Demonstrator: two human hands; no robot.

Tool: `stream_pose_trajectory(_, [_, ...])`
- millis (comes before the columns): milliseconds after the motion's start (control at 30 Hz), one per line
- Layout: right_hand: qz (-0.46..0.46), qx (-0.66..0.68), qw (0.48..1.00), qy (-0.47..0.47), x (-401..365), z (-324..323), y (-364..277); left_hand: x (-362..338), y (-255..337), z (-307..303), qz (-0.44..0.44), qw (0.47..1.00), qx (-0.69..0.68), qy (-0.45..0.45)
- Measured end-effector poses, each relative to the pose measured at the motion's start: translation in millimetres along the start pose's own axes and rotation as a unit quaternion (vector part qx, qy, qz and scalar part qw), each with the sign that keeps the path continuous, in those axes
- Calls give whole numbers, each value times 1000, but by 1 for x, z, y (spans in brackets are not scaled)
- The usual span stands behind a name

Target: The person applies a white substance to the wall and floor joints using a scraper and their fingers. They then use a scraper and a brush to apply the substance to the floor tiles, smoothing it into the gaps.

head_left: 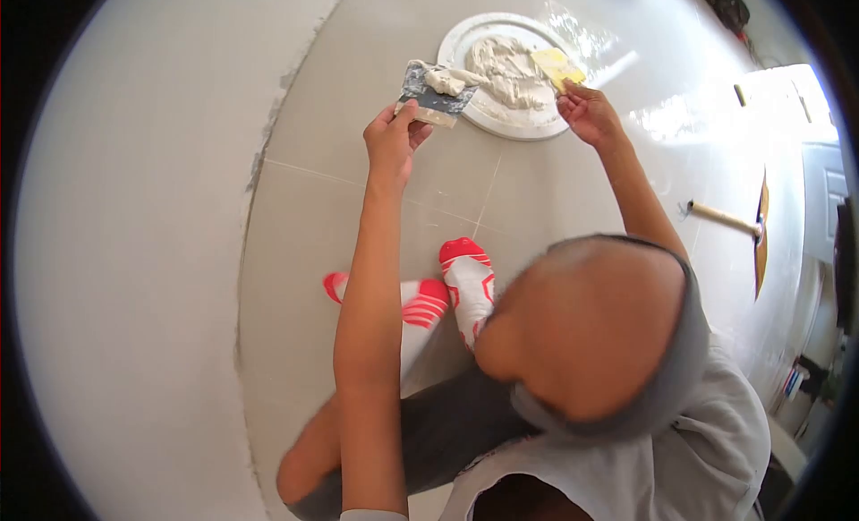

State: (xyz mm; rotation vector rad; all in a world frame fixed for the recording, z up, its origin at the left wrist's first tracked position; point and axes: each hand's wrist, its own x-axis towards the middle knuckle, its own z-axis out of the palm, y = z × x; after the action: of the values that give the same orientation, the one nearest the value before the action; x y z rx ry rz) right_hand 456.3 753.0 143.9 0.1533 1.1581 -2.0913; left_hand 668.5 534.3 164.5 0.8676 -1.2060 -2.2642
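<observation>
Step judged: putty loading; level blades called for. Left of white disc: grey scraper pinched by left fingers. At disc's right edge: yellow scraper pinched by right fingers.

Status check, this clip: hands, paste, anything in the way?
Left hand holding dark scraper, paste on it. Right hand on yellow scraper, over round white tray with more paste. No obstruction seen between hands and tray.

crouching on a tiled floor in red-and-white socks, i am holding a paste-smeared dark scraper in my left hand while my right hand is gripping a yellow scraper by pale paste on a round white board.
</observation>
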Motion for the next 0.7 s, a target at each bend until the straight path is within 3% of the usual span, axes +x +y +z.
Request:
stream_pose_trajectory(100, [20,3,997,-73,-13,18,-23,-37,12,16,39,998,-50,26])
stream_pose_trajectory(233, [34,5,991,-126,-4,-10,-50,-57,18,37,84,989,-114,50])
stream_pose_trajectory(433, [49,-4,992,-118,-42,-95,-72,-73,23,48,141,969,-196,58])
stream_pose_trajectory(500, [30,-32,996,-71,-52,-117,-75,-77,34,43,142,965,-210,62])
stream_pose_trajectory(567, [52,-87,990,-94,-44,-150,-86,-84,49,42,168,956,-231,69])
stream_pose_trajectory(633, [48,-92,991,-88,-51,-156,-85,-94,63,40,192,948,-249,47])
stream_pose_trajectory(700, [33,-104,990,-85,-75,-106,-92,-98,72,33,199,947,-251,26])
